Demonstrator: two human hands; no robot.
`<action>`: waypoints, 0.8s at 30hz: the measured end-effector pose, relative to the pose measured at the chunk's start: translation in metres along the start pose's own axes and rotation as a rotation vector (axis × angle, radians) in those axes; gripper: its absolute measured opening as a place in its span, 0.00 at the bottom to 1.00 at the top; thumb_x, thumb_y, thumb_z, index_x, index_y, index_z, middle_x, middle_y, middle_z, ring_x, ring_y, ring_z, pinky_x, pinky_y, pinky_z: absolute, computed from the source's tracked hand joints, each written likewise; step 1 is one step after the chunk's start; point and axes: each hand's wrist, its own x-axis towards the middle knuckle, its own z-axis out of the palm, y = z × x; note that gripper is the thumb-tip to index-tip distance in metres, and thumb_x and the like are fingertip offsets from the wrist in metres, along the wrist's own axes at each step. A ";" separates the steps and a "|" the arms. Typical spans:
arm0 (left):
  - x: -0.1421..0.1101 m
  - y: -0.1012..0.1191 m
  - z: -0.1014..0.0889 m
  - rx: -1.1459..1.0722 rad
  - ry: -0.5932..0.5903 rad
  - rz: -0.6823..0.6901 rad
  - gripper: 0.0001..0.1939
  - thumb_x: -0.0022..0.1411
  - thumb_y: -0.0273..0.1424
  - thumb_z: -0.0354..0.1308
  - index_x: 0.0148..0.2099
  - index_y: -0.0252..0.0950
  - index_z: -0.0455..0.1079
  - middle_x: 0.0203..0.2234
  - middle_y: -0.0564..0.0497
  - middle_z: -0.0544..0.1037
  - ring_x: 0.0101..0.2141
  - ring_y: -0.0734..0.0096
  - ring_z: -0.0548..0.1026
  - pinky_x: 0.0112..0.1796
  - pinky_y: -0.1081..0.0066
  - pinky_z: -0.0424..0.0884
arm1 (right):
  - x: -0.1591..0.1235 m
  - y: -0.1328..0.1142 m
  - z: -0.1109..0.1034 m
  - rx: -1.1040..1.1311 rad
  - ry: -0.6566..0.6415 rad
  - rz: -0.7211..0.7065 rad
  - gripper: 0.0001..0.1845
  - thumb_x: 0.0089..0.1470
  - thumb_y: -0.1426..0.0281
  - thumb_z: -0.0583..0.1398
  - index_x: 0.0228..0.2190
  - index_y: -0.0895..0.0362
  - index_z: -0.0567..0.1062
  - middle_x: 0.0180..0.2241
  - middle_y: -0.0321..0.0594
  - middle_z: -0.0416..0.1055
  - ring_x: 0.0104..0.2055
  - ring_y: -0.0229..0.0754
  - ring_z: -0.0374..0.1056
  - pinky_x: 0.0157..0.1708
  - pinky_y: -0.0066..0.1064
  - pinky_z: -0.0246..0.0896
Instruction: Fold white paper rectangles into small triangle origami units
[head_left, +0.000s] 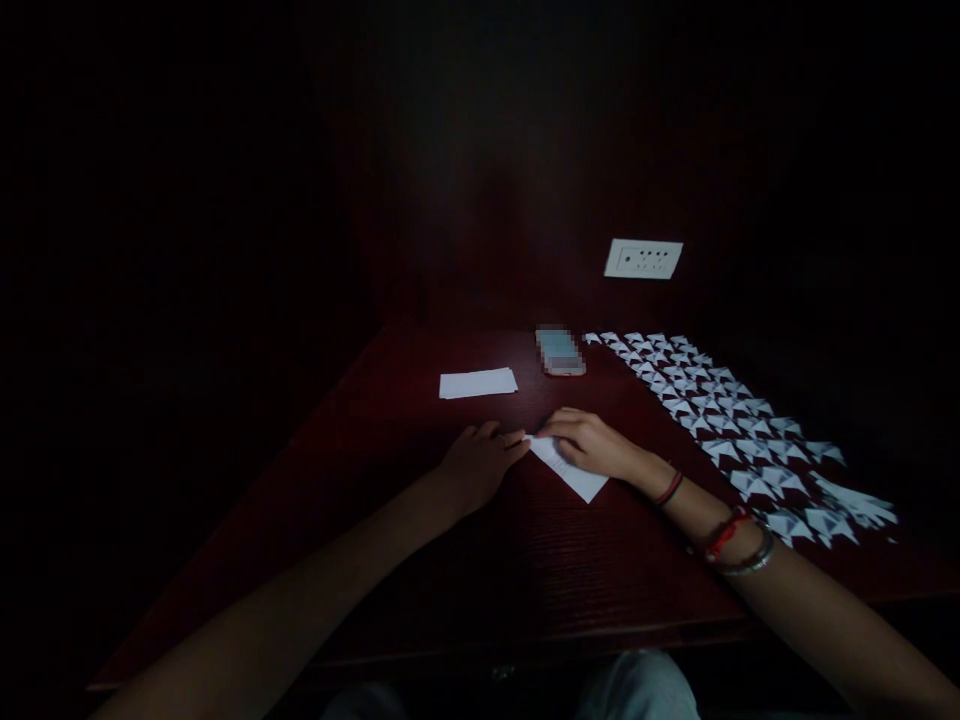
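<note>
A piece of white paper (581, 480) lies on the dark red table, one corner pointing toward me and what looks like a slanting folded edge. My left hand (480, 467) is at its left tip, thumb and forefinger closed on the corner there, the other fingers resting on the table. From above, my right hand (589, 443) lies over the paper's upper part with bent fingers, gripping and pressing it near the same corner. The right fingertips partly cover the paper. Bracelets (726, 535) circle the right forearm.
A stack of white paper slips (478, 383) lies beyond my hands. A phone (560, 352), blurred out, sits behind them. Several rows of small folded paper pieces (705, 385) run along the right side, with paper strips (855, 500) near them. A socket panel (643, 259) is on the wall.
</note>
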 end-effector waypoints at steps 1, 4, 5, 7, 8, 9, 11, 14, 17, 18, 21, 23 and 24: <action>-0.001 0.001 -0.001 0.006 -0.011 -0.010 0.26 0.52 0.18 0.42 0.53 0.41 0.55 0.51 0.53 0.58 0.47 0.53 0.57 0.39 0.56 0.58 | 0.003 0.000 0.001 -0.019 -0.014 0.005 0.17 0.46 0.80 0.49 0.38 0.59 0.69 0.32 0.41 0.65 0.35 0.37 0.59 0.37 0.31 0.56; -0.003 0.002 -0.003 0.022 -0.031 -0.024 0.26 0.52 0.18 0.41 0.53 0.42 0.54 0.52 0.55 0.57 0.47 0.54 0.56 0.40 0.57 0.58 | 0.007 0.000 0.003 -0.075 -0.056 0.027 0.15 0.48 0.77 0.50 0.39 0.58 0.69 0.31 0.40 0.63 0.34 0.36 0.59 0.35 0.29 0.56; -0.003 0.002 -0.004 0.025 -0.034 -0.026 0.27 0.52 0.18 0.40 0.53 0.42 0.53 0.52 0.55 0.56 0.47 0.55 0.56 0.40 0.58 0.58 | 0.008 0.001 0.004 -0.092 -0.068 0.034 0.15 0.49 0.76 0.50 0.39 0.57 0.69 0.31 0.40 0.63 0.33 0.36 0.59 0.35 0.29 0.56; -0.004 0.003 -0.005 0.026 -0.049 -0.031 0.27 0.53 0.18 0.40 0.54 0.42 0.52 0.52 0.56 0.55 0.48 0.55 0.55 0.40 0.58 0.57 | 0.008 0.001 0.005 -0.130 -0.089 0.039 0.15 0.50 0.74 0.50 0.40 0.57 0.69 0.30 0.40 0.62 0.33 0.36 0.58 0.34 0.29 0.55; -0.004 0.003 -0.005 0.023 -0.059 -0.035 0.27 0.53 0.18 0.40 0.54 0.42 0.51 0.53 0.56 0.55 0.48 0.55 0.55 0.41 0.58 0.57 | 0.008 0.002 0.005 -0.152 -0.096 0.042 0.14 0.50 0.73 0.50 0.39 0.56 0.69 0.30 0.40 0.62 0.32 0.36 0.58 0.35 0.29 0.54; -0.004 0.003 -0.005 0.019 -0.068 -0.039 0.27 0.53 0.19 0.40 0.55 0.42 0.51 0.53 0.56 0.55 0.49 0.54 0.54 0.41 0.58 0.57 | 0.008 0.002 0.005 -0.175 -0.104 0.043 0.14 0.50 0.73 0.50 0.39 0.56 0.69 0.30 0.40 0.62 0.33 0.37 0.58 0.35 0.30 0.54; -0.004 0.003 -0.006 0.008 -0.082 -0.047 0.27 0.53 0.19 0.40 0.55 0.41 0.51 0.53 0.56 0.54 0.49 0.54 0.54 0.41 0.58 0.56 | 0.009 0.001 0.004 -0.221 -0.122 0.046 0.13 0.51 0.72 0.49 0.38 0.56 0.69 0.30 0.40 0.62 0.33 0.37 0.58 0.36 0.31 0.53; -0.003 0.003 -0.006 -0.004 -0.078 -0.054 0.26 0.53 0.19 0.40 0.54 0.42 0.51 0.53 0.56 0.54 0.50 0.54 0.53 0.42 0.57 0.55 | 0.011 -0.001 0.002 -0.271 -0.141 0.057 0.13 0.51 0.71 0.49 0.36 0.57 0.70 0.30 0.40 0.62 0.33 0.38 0.58 0.36 0.31 0.52; -0.002 0.004 -0.005 -0.007 -0.065 -0.053 0.26 0.54 0.19 0.41 0.54 0.43 0.52 0.53 0.55 0.54 0.49 0.56 0.54 0.42 0.58 0.55 | 0.011 -0.002 -0.001 -0.301 -0.146 0.073 0.13 0.50 0.71 0.49 0.35 0.57 0.71 0.30 0.41 0.62 0.33 0.38 0.58 0.36 0.32 0.51; -0.001 0.005 -0.005 -0.005 -0.063 -0.055 0.26 0.54 0.20 0.41 0.54 0.43 0.52 0.53 0.55 0.55 0.49 0.56 0.55 0.42 0.58 0.56 | 0.010 -0.002 -0.003 -0.306 -0.149 0.078 0.13 0.49 0.71 0.49 0.34 0.57 0.71 0.30 0.41 0.63 0.33 0.39 0.58 0.36 0.32 0.50; 0.000 0.007 -0.007 0.007 -0.065 -0.065 0.25 0.53 0.20 0.42 0.53 0.41 0.54 0.52 0.53 0.56 0.48 0.56 0.57 0.41 0.59 0.56 | 0.007 -0.003 -0.010 -0.320 -0.175 0.090 0.11 0.48 0.72 0.50 0.30 0.58 0.72 0.29 0.41 0.64 0.33 0.39 0.58 0.35 0.32 0.50; 0.001 0.008 -0.007 0.010 -0.059 -0.067 0.24 0.53 0.20 0.42 0.52 0.41 0.55 0.52 0.52 0.57 0.47 0.57 0.58 0.41 0.59 0.56 | 0.005 -0.003 -0.014 -0.337 -0.195 0.100 0.11 0.46 0.72 0.51 0.29 0.59 0.72 0.28 0.41 0.64 0.33 0.40 0.59 0.34 0.32 0.50; 0.001 0.008 -0.007 0.010 -0.052 -0.067 0.24 0.53 0.19 0.42 0.52 0.41 0.55 0.52 0.52 0.57 0.47 0.57 0.58 0.41 0.59 0.56 | 0.003 -0.003 -0.016 -0.347 -0.202 0.105 0.10 0.46 0.72 0.51 0.28 0.58 0.72 0.28 0.41 0.64 0.33 0.40 0.59 0.33 0.32 0.50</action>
